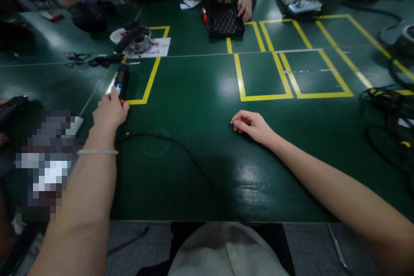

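At the left of the table, my left hand (110, 114) is closed around a black cylindrical tool (121, 78) with a blue and white band, lying inside a yellow-taped outline. A bit of orange shows by my thumb; the hand hides the rest of the tool, so its kind is unclear. A black cable (181, 143) runs from near that wrist across the table to the front edge. My right hand (250, 124) rests on the green tabletop (194, 86), fingers loosely curled together, with nothing visible in them.
Across the table, a person's hands work over a black tray (226, 21) beside a red screwdriver (205, 15). Black and clear items (139, 39) lie on paper at the upper left. Coiled cables (393, 108) lie at the right, and a grey device (299, 2) stands farther back.
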### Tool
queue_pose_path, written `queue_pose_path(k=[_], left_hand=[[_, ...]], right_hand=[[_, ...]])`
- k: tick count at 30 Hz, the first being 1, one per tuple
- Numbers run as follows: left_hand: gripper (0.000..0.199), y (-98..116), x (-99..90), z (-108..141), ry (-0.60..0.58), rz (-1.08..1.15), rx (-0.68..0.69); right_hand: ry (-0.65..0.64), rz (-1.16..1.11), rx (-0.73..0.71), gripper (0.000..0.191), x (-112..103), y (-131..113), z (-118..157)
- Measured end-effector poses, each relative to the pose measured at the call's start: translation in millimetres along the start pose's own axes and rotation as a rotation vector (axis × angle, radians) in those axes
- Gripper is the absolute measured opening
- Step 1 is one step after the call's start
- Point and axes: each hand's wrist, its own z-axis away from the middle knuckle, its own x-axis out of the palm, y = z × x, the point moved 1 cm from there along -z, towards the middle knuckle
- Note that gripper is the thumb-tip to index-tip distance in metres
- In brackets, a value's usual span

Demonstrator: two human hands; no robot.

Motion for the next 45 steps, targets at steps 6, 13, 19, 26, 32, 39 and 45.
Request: queue_pose_path(k=[6, 13, 19, 26, 32, 39, 45], left_hand=[[0.075, 11, -11.1, 6, -0.008, -0.135, -0.076], [0.061, 30, -20.5, 21, -0.006, -0.312, -0.052], [0.061, 63, -16.2, 61, 0.051, -0.369, 0.055], [0.059, 138, -10.8, 119, 0.050, -0.205, 0.219], [0.054, 207, -5.1, 152, 0.052, -0.131, 0.453], [0.056, 252, 4.5, 163, 0.040, -0.128, 0.610], [0.061, 254, 7.7, 166, -0.003, -0.055, 0.648]], right_hand=[[-0.098, -0.101, 0.087, 0.017, -2, -11, -5], [-0.044, -0.149, 0.129, 0.015, -4, -14, -7], [-0.016, -0.164, 0.093, 0.016, 1, -13, -5], [0.014, -0.124, 0.056, 0.016, 3, -9, -6], [0.132, 0.229, -0.135, 0.012, 8, -14, 0], [0.014, 0.300, -0.368, 0.020, 11, -23, 6], [-0.027, 0.311, -0.370, 0.023, 9, -19, 5]])
